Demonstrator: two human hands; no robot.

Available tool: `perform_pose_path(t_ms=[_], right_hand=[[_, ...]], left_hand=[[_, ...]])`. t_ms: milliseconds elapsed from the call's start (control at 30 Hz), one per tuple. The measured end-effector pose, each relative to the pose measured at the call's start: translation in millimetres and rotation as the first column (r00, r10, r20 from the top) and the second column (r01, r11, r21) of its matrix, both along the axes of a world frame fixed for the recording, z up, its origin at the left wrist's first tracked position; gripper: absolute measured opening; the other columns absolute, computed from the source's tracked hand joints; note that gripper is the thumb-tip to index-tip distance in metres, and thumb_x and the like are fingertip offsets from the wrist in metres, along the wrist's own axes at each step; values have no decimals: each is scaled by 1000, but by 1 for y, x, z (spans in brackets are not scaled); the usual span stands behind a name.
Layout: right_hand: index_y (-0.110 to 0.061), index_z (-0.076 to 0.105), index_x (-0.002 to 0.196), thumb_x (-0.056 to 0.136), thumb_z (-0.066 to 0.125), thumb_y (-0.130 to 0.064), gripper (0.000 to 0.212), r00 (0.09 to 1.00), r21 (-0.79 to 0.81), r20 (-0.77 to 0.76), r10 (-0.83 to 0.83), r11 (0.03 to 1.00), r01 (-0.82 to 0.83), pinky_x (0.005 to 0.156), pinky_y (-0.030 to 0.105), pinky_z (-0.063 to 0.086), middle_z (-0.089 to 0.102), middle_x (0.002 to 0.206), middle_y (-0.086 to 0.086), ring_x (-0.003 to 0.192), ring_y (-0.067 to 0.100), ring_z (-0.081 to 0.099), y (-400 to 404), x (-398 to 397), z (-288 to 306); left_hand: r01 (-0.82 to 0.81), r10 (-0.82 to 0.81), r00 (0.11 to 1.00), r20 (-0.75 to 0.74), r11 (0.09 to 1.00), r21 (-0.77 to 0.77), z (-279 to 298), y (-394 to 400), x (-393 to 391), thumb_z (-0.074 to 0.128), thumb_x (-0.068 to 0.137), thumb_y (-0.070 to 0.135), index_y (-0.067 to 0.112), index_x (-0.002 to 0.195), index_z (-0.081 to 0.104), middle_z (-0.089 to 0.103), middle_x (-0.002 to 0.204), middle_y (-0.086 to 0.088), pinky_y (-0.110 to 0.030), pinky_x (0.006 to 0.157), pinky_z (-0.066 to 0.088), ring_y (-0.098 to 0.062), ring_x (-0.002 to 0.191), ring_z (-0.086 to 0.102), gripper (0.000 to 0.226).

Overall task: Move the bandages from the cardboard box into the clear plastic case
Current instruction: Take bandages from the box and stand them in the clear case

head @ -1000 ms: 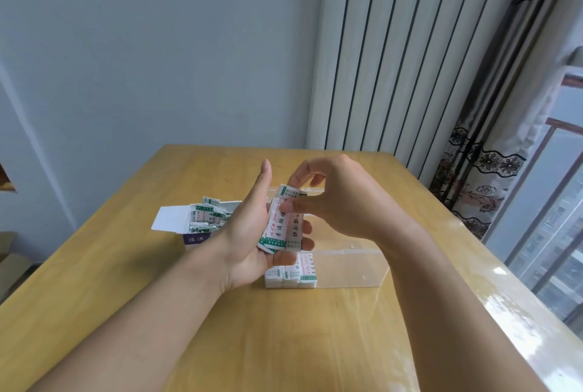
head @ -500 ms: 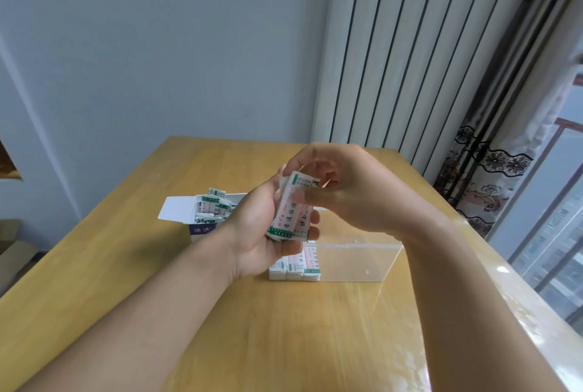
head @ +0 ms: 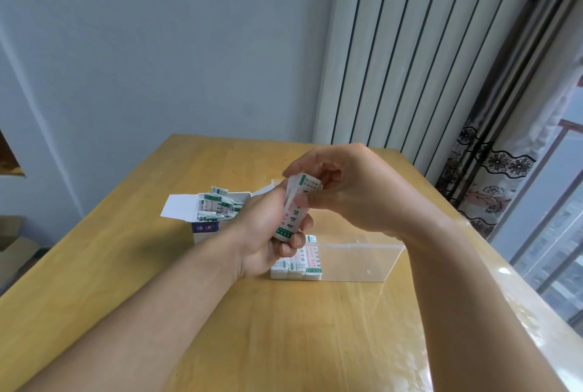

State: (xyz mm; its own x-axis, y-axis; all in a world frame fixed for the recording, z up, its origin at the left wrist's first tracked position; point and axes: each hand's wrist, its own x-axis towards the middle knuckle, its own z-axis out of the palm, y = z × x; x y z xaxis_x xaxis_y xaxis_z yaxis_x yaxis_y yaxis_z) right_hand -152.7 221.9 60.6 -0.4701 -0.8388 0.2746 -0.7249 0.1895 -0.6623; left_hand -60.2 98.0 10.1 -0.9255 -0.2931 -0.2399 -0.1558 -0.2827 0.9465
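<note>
The stack of bandages (head: 293, 211) is held in the air over the table, its long axis tilted, with the upper end leaning toward the far right edge and the lower end pointing down at the near left end of the clear plastic case (head: 356, 260). The left hand (head: 268, 234) wraps its curled fingers round the lower half of the stack, while the right hand (head: 340, 189) pinches the top end between thumb and fingertips, apparently squaring the strips. Just below the left hand, three rows of bandages already in the case (head: 296, 268) stand against its left wall; the rest of the case, toward the right edge of the table, looks unfilled. So the drop lies down and slightly right of the hands, and the stack probably has to be turned to match those rows. The cardboard box (head: 205, 218), open and still holding loose bandages, sits just beside the case on the left, behind the left wrist.
</note>
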Motion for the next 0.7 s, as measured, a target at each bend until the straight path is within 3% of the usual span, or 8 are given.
perform_pose_path(t_ms=[200,367,500,600,700], right_hand=[[-23,74,103,88,76,-6,22,999,-11,31,-27,1000,27,82,43,61,77,87,-5,83,12,75,-2,0,-1],[-20,72,104,84,80,-9,24,985,-72,162,-60,995,73,84,45,60,78,84,-1,78,14,74,-1,4,3],[-20,75,96,83,82,-19,15,980,-68,170,-107,991,120,90,41,59,78,84,-8,80,5,74,-2,9,4],[-17,78,93,85,81,-16,8,972,-101,209,-103,987,126,92,38,59,79,85,-8,84,5,75,-3,9,3],[-11,75,92,87,77,-10,5,950,-177,304,-66,976,124,93,43,58,79,89,1,89,15,76,-3,3,4]], left_hand=[[-15,15,1000,-20,999,30,1,1,0,47,105,24,15,91,58,52,66,-7,-18,32,28,-15,43,42,19],[-64,69,995,-79,996,58,2,2,-2,36,103,9,12,89,58,52,62,-5,-17,32,30,-12,42,43,26],[-143,156,979,-133,985,98,2,1,-2,29,101,3,13,97,61,53,62,-4,-17,32,31,-10,41,44,34],[-168,184,972,-148,979,117,3,0,-2,29,104,5,10,97,63,56,62,-4,-17,34,41,-12,43,52,35],[-191,208,964,-164,975,113,3,0,-2,30,107,7,6,106,66,61,68,-8,-21,42,51,-18,50,63,36]])
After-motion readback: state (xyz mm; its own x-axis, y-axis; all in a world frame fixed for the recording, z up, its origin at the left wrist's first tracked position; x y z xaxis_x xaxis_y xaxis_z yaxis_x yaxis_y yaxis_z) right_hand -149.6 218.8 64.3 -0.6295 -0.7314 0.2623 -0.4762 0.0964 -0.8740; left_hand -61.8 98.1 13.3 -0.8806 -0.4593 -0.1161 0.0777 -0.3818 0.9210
